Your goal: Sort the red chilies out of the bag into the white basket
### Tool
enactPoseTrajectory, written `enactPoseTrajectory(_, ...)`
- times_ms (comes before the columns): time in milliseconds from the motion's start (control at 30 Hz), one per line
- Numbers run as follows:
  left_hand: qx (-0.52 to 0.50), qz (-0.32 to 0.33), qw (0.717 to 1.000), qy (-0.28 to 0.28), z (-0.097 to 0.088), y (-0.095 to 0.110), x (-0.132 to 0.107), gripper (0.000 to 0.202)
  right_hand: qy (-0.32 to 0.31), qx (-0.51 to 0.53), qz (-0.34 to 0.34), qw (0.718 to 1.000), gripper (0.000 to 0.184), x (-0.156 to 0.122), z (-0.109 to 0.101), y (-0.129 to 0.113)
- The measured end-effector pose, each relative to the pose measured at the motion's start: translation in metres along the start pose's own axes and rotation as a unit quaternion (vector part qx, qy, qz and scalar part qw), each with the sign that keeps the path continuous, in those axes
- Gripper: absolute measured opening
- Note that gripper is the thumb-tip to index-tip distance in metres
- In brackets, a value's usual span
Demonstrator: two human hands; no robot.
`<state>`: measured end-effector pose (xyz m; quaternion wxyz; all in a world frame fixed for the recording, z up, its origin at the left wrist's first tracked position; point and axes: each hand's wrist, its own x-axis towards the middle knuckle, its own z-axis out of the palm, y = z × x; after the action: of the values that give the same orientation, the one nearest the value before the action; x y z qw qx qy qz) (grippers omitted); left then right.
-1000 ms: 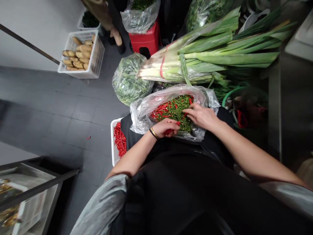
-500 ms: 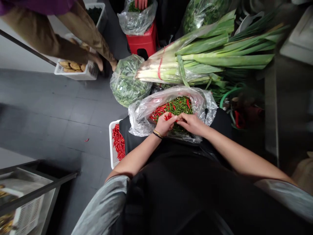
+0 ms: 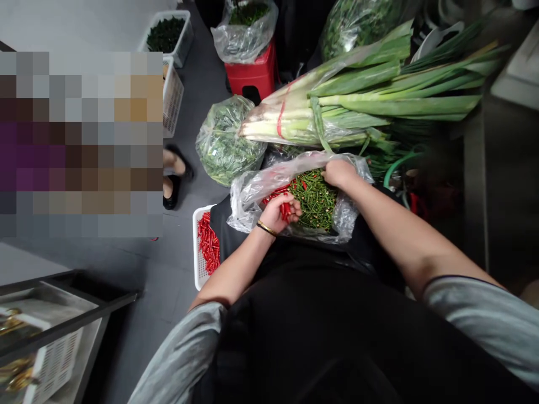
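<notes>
Across my lap lies a clear plastic bag (image 3: 246, 196), its mouth spread around green chili stems (image 3: 314, 205) and some red chilies (image 3: 275, 193). My left hand (image 3: 277, 214) is curled around several red chilies (image 3: 285, 210) over the near left part of the bag's contents. At the far right of the opening, my right hand (image 3: 339, 173) reaches down with its fingers bent together against the stems. Whatever its fingertips hold is hidden. Left of my lap, a white basket (image 3: 196, 247) holds a layer of red chilies (image 3: 208, 241).
Beyond the bag lie leeks (image 3: 353, 104) in plastic and a bag of leafy greens (image 3: 229, 140). A red stool (image 3: 252, 73) carries another bag of greens. A person's feet (image 3: 172, 177) show at left beside a blurred patch. A metal rack (image 3: 101, 306) stands lower left.
My hands have moved apart. The right one went from beside the left to the bag's far right, while the left still holds chilies. The person at left has moved nearer; the hand above the stool is gone.
</notes>
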<state>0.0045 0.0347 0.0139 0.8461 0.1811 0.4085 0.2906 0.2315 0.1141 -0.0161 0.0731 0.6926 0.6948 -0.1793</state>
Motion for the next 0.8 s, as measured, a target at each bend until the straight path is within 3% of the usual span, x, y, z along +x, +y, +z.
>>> enactPoseTrajectory(67,0.03,-0.007,0.999,-0.016,-0.001,-0.004,-0.002,0.032,-0.03,0.033,0.028,0.999,0.025,-0.001,-0.001,0.0)
enactPoseTrajectory(133,0.062,-0.001,0.998,-0.021,-0.001,-0.011,-0.001,0.037,-0.06,0.152,0.028,0.986,0.022,-0.019,-0.002,-0.002)
enactPoseTrajectory(200,0.104,0.006,0.994,-0.02,0.002,-0.018,0.002,0.04,-0.102,0.324,0.014,0.94,0.023,-0.046,-0.003,-0.008)
enactPoseTrajectory(267,0.155,0.005,0.988,-0.024,0.005,-0.024,0.006,0.042,-0.134,0.466,-0.004,0.875,0.027,-0.072,-0.002,-0.016)
enactPoseTrajectory(333,0.202,-0.002,0.979,-0.029,0.007,-0.026,0.008,0.045,-0.141,0.515,-0.039,0.845,0.03,-0.091,0.0,-0.025)
enactPoseTrajectory(400,0.229,-0.018,0.973,-0.034,0.009,-0.025,0.006,0.051,-0.102,0.473,-0.095,0.87,0.028,-0.102,0.002,-0.033)
enactPoseTrajectory(500,0.211,-0.058,0.974,-0.065,0.01,-0.021,-0.002,0.054,0.044,0.304,-0.17,0.936,0.028,-0.108,0.002,-0.042)
enactPoseTrajectory(567,0.18,-0.083,0.976,-0.09,0.012,-0.019,-0.007,0.052,0.116,0.178,-0.181,0.96,0.031,-0.108,0.001,-0.046)
enactPoseTrajectory(633,0.161,-0.098,0.978,-0.091,0.011,-0.016,-0.01,0.046,0.12,0.086,-0.173,0.974,0.032,-0.104,0.0,-0.048)
enactPoseTrajectory(700,0.165,-0.09,0.981,-0.056,0.009,-0.012,-0.012,0.038,0.082,0.048,-0.155,0.983,0.034,-0.096,-0.005,-0.046)
enactPoseTrajectory(800,0.185,-0.044,0.982,-0.016,0.003,-0.003,-0.015,0.027,0.011,0.132,-0.103,0.986,0.043,-0.084,-0.014,-0.038)
